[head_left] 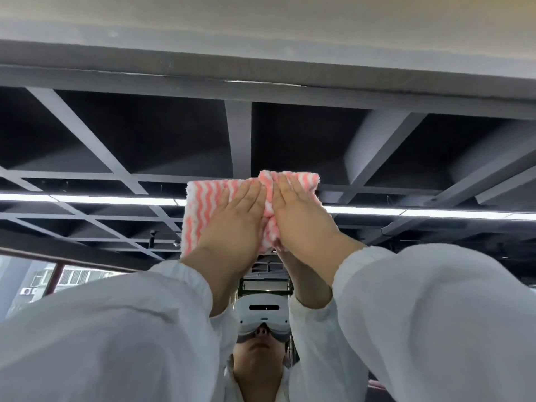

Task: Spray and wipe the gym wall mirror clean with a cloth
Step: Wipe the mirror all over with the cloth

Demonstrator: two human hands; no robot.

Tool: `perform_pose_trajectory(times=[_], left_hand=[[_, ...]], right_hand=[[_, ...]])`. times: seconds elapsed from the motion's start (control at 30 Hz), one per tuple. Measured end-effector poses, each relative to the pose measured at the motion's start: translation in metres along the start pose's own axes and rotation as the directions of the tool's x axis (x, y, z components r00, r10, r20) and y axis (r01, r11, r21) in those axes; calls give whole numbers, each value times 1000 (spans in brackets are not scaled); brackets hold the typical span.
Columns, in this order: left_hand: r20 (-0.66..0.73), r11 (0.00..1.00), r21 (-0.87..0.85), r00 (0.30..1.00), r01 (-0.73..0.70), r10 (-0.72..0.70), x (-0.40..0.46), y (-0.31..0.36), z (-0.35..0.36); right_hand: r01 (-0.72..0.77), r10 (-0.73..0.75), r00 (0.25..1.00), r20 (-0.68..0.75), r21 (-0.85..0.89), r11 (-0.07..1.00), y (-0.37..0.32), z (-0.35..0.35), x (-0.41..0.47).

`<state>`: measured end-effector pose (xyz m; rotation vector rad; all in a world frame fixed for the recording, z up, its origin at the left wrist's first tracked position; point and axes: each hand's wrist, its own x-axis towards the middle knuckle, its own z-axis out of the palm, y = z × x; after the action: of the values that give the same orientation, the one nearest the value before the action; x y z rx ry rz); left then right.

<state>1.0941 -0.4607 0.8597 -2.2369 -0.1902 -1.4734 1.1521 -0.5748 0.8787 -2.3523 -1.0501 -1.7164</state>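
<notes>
Overhead, pink-and-white wavy-striped cloth (203,204)

Both hands (269,216) raised (fingers flat).

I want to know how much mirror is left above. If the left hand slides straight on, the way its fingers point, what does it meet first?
Likely the top edge of the cloth under the left hand, then bare mirror up to the grey frame.
</notes>
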Motion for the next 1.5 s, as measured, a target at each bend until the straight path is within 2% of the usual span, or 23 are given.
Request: perform_pose_trajectory(times=[0.17,0.3,0.47,0.73,0.97,1.07,1.17,1.23,1.4,1.5], left_hand=[[-57,1000,-19,998,-7,6,32,-8,-5],[-91,996,-82,995,35,-43,49,-3,-7],[-137,996,-31,987,79,-83,56,13,-1],[-112,997,-78,993,29,-37,61,48,0],[-78,997,-72,997,-23,17,66,91,0],[-77,992,-119,996,-48,39,72,121,0],[-80,983,-175,996,-62,49,79,157,-2],[-64,984,-163,996,-75,65,83,182,-2],[-58,989,-101,993,-106,101,93,207,0],[-57,990,-56,991,-126,123,95,201,-2]], right_hand=[[-33,33,999,-23,15,999,14,-12,27],[-107,107,994,-25,9,994,25,-16,46],[-171,170,984,-46,-12,985,41,-12,44],[-208,200,975,-100,-81,975,83,8,40],[-207,194,975,-110,-115,972,128,18,12],[-236,212,961,-175,-128,963,159,31,-3],[-240,233,971,-61,-183,953,194,26,-27],[-220,213,975,-58,-223,950,211,17,-49],[-220,195,958,-209,-104,970,213,15,-100],[-251,236,960,-149,-92,964,204,20,-115]])
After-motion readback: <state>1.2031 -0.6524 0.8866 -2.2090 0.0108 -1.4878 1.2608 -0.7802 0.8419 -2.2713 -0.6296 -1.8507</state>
